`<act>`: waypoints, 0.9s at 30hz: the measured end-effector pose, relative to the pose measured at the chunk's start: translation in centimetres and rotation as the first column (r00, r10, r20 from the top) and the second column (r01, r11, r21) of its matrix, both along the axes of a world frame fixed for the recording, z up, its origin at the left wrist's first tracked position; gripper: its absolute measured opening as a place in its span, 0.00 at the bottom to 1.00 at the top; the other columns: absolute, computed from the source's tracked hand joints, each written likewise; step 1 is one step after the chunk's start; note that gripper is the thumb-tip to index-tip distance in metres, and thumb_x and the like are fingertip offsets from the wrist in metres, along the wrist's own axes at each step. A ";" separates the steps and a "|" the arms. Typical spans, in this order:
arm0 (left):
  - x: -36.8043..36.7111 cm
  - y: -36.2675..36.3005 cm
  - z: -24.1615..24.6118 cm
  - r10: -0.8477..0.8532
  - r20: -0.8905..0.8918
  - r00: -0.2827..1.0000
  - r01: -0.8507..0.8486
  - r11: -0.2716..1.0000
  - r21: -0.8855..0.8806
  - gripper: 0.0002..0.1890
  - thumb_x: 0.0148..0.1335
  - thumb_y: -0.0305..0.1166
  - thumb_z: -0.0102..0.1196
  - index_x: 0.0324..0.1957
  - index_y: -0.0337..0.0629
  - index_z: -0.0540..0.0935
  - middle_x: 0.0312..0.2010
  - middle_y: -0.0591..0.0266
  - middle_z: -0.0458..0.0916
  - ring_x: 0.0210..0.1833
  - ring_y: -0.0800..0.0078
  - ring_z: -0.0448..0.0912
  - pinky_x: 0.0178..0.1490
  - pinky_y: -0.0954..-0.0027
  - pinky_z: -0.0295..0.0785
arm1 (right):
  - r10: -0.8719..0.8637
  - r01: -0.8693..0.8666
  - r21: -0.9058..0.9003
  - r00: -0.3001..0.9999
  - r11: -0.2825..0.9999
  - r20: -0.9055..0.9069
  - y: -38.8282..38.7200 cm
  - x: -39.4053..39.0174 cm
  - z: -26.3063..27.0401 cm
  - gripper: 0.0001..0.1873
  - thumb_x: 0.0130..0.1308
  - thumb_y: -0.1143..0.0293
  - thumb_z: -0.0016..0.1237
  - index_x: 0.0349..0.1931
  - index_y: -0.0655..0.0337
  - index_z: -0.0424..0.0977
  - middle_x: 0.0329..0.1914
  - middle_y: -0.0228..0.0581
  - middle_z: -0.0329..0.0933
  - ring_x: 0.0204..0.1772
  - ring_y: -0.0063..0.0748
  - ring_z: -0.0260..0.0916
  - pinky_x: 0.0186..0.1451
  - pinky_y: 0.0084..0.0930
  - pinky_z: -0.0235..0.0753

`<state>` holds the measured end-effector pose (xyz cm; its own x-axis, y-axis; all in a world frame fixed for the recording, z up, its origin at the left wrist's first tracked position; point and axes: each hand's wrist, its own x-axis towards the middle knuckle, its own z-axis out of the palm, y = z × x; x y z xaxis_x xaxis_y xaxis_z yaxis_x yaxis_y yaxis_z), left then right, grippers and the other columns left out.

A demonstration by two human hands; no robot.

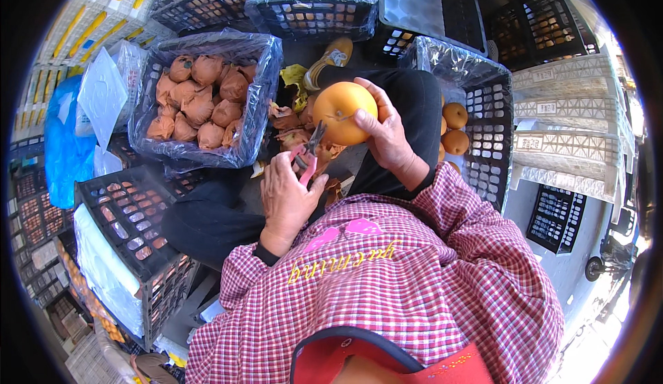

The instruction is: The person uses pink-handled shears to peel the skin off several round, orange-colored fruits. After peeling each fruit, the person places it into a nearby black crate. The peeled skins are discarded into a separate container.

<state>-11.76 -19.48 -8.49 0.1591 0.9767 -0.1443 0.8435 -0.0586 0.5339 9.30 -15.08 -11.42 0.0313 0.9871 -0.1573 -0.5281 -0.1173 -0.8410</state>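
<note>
My right hand (387,134) holds a round golden Asian pear (342,107) above my lap, thumb across its near side and fingers behind. In my left hand (291,195) is a pair of small snips with pink handles (305,165). Their dark blades lie at the pear's lower left edge; whether they touch it I cannot tell. Left of the hands, a plastic-lined crate (202,158) holds several fruits wrapped in brown paper (197,109). To the right, a second lined crate (487,140) contains bare pears (456,141), partly hidden by my knee.
Loose brown wrapping papers (290,120) lie between my legs. More black crates (311,16) stand ahead, and one (129,213) is at my left. A blue plastic bag (65,140) hangs at far left. Pale stacked crates (564,109) rise on the right. Another person (116,355) is partly visible lower left.
</note>
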 end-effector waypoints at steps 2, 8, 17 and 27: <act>0.3 0.1 -0.1 -0.051 -0.035 0.998 0.054 0.994 0.090 0.37 0.48 0.48 0.73 0.54 0.40 0.69 0.47 0.50 0.76 0.55 0.50 0.73 0.55 0.53 0.68 | -0.019 0.007 0.073 0.985 0.997 0.170 -0.4 0.0 0.1 0.45 0.55 0.53 0.69 0.68 0.63 0.60 0.62 0.44 0.69 0.64 0.38 0.69 0.69 0.35 0.68; 0.1 0.4 -0.1 -0.103 -0.010 0.995 0.104 0.988 0.115 0.30 0.52 0.47 0.71 0.51 0.43 0.74 0.45 0.53 0.78 0.50 0.53 0.77 0.51 0.54 0.70 | -0.069 -0.069 0.237 0.845 0.969 0.530 -1.2 0.7 -0.1 0.46 0.50 0.51 0.71 0.66 0.61 0.63 0.64 0.46 0.64 0.67 0.41 0.64 0.70 0.35 0.66; 2.0 0.3 -1.7 0.024 0.374 0.927 -0.029 1.000 0.008 0.10 0.63 0.32 0.63 0.36 0.37 0.77 0.24 0.52 0.77 0.25 0.56 0.77 0.32 0.62 0.72 | -0.102 0.105 -0.002 0.977 0.994 0.187 -3.0 3.6 2.3 0.42 0.54 0.58 0.70 0.66 0.63 0.65 0.62 0.40 0.66 0.66 0.33 0.65 0.70 0.30 0.64; 1.6 0.8 -5.8 0.090 0.437 0.895 0.078 0.933 -0.351 0.12 0.60 0.30 0.61 0.41 0.38 0.73 0.29 0.61 0.75 0.33 0.71 0.75 0.42 0.68 0.72 | -0.587 0.680 -0.274 0.729 0.680 0.352 -1.0 28.7 -10.4 0.39 0.55 0.59 0.65 0.64 0.62 0.62 0.56 0.47 0.72 0.55 0.43 0.75 0.54 0.43 0.80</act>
